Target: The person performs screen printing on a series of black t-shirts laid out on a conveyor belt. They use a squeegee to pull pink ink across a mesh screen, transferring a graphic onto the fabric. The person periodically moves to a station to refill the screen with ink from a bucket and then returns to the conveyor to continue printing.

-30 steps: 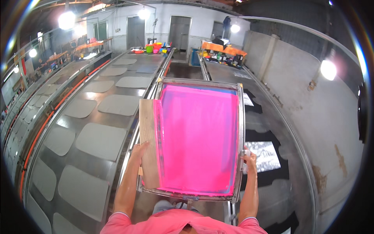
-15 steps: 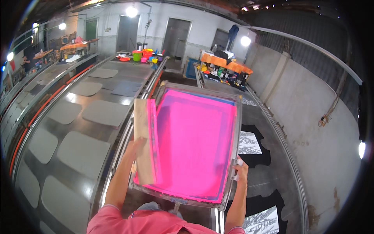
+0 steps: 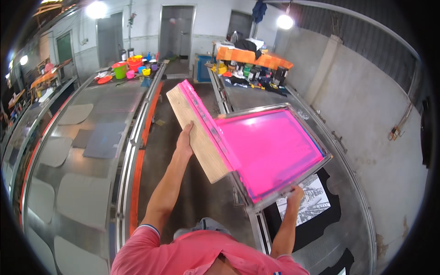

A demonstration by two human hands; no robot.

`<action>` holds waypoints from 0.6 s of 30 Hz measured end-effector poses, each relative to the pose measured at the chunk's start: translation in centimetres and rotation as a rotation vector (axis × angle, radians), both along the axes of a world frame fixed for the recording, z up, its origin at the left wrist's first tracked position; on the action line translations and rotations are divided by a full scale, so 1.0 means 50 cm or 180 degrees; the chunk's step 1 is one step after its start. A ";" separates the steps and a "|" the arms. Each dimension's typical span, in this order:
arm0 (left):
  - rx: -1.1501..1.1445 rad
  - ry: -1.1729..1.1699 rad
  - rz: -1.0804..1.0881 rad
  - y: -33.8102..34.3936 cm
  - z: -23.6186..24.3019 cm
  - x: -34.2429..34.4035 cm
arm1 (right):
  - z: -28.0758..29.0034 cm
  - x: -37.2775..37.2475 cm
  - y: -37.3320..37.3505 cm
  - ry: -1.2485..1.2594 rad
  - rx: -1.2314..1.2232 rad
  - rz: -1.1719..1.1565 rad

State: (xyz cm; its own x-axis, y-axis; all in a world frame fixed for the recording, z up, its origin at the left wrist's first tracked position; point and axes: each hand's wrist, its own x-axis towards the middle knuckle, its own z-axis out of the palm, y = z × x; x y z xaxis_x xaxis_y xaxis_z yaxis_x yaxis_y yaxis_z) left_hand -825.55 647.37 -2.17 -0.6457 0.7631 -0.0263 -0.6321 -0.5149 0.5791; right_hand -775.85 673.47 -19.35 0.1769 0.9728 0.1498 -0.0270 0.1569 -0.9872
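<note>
A wide wooden squeegee (image 3: 200, 143) with a pink, ink-coated edge is gripped by my left hand (image 3: 184, 140), thumb on its face. It slants across the left side of a screen printing frame (image 3: 280, 149), whose mesh is covered with bright pink ink. My right hand (image 3: 295, 196) is closed on the frame's near edge, partly hidden under it. The frame hangs tilted over the right-hand table. Below it lies a black fabric piece (image 3: 333, 211) with a black-and-white printed panel (image 3: 316, 200).
The long right table (image 3: 316, 250) has a metal rail (image 3: 263, 233) along its side. To the left, another table carries grey flat pieces (image 3: 82, 199). Pots of colour (image 3: 120, 70) stand at its far end. An orange-covered bench (image 3: 256, 57) is at the back.
The screen frame has swung to the right and turned, coming over the right table. The squeegee has tilted with its top leaning left, still in my left hand. The whole view has shifted.
</note>
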 end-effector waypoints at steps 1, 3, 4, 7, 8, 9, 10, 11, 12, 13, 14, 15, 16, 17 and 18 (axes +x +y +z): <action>-0.0005 -0.0035 -0.0039 0.046 0.001 -0.021 | -0.031 -0.010 0.053 -0.0609 0.0272 -0.0155; -0.0246 -0.0064 -0.0044 0.091 -0.002 -0.109 | -0.018 -0.202 0.106 0.1140 -0.0538 -0.0543; -0.0383 -0.0028 0.0015 0.107 0.007 -0.160 | 0.019 -0.295 0.125 0.1206 -0.0877 -0.0620; -0.0468 0.0034 0.0005 0.262 -0.035 -0.317 | 0.045 -0.451 0.248 0.1553 -0.1146 -0.0778; -0.0506 0.0077 -0.0034 0.331 -0.051 -0.353 | 0.029 -0.474 0.294 0.1605 -0.1140 -0.0891; -0.0604 0.0103 -0.0053 0.378 -0.082 -0.388 | 0.017 -0.510 0.327 0.1749 -0.1149 -0.0993; -0.0568 0.0139 -0.0056 0.388 -0.074 -0.460 | 0.054 -0.584 0.355 0.1942 -0.1095 -0.0942; -0.0592 0.0108 -0.0173 0.425 -0.082 -0.497 | 0.046 -0.618 0.385 0.1851 -0.1169 -0.0977; -0.0578 0.0052 -0.0294 0.482 -0.090 -0.529 | 0.042 -0.647 0.437 0.1745 -0.1204 -0.1008; -0.0555 -0.0005 -0.0415 0.536 -0.099 -0.557 | 0.036 -0.664 0.476 0.1640 -0.1233 -0.1036; -0.0480 0.0062 -0.0339 0.586 -0.143 -0.613 | 0.023 -0.707 0.505 0.1737 -0.1272 -0.1007; -0.0566 0.0033 -0.0361 0.644 -0.178 -0.644 | 0.002 -0.733 0.529 0.1825 -0.1287 -0.1012; -0.0673 -0.0009 -0.0397 0.692 -0.212 -0.661 | -0.014 -0.755 0.554 0.1898 -0.1317 -0.1038; -0.0780 -0.0051 -0.0429 0.744 -0.233 -0.674 | -0.015 -0.773 0.588 0.1944 -0.1268 -0.1064; -0.0968 -0.0049 -0.0422 0.777 -0.263 -0.698 | -0.035 -0.799 0.597 0.1966 -0.1292 -0.1088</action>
